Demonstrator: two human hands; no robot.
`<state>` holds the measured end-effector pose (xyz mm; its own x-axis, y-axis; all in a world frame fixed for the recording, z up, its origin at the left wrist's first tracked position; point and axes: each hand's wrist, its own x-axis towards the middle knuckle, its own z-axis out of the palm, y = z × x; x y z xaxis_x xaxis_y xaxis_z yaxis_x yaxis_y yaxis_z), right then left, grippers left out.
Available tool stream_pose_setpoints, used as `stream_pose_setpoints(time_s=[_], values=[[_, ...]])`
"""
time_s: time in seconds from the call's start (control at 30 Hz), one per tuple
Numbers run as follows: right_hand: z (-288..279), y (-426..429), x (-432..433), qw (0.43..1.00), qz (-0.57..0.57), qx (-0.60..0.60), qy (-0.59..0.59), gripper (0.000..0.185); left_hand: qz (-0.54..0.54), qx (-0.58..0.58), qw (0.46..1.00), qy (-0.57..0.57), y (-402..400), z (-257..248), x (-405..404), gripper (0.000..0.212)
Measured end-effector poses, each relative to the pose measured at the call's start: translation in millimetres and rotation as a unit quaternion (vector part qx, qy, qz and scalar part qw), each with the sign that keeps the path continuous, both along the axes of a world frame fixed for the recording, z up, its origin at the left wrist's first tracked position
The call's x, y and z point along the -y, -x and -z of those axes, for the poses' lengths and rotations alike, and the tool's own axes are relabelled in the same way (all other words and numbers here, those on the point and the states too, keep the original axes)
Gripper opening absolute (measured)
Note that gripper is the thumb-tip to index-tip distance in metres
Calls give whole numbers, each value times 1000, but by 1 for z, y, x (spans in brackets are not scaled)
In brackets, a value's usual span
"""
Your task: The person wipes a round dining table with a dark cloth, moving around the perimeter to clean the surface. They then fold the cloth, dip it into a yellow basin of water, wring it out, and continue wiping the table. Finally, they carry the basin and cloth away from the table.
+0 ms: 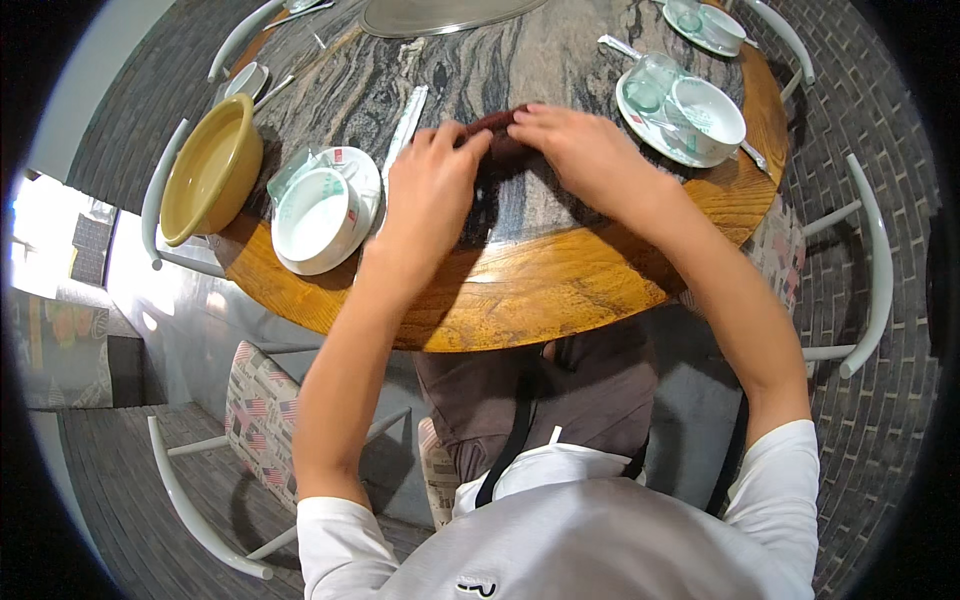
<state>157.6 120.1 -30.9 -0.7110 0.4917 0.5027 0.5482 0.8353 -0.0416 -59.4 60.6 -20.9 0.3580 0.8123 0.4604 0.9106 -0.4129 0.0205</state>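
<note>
Both of my hands meet over the stone-patterned top of a round table (525, 296) with a wooden rim. Bunched between them is a dark maroon cloth (511, 144). My left hand (436, 176) grips its left end, thumb and fingers on the fabric. On the other end, the bent fingers of my right hand (577, 146) hold it from above. Part of the cloth is hidden by my fingers. Just left of my left hand lie chopsticks in a paper sleeve (409, 120), beside a film-wrapped white bowl (315, 217) on a plate.
A yellow basin (214, 172) leans at the table's left edge. To the right sits another wrapped set with a white bowl (707, 120) and a glass (649, 86). A round turntable (450, 15) lies at the far side. Metal-framed chairs (262, 420) surround the table.
</note>
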Motion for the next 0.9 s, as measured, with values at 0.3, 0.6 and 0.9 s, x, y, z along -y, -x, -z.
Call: stream_pose_setpoints(time_s=[0.3, 0.6, 0.9], values=[[-6, -3, 7, 998, -33, 10, 46, 36, 47, 3, 996, 74, 11, -13, 10, 40], [-19, -30, 137, 999, -25, 25, 13, 36, 47, -14, 997, 63, -18, -18, 128, 54], [-23, -44, 165, 997, -56, 18, 47, 42, 68, 27, 995, 66, -24, -19, 151, 59]])
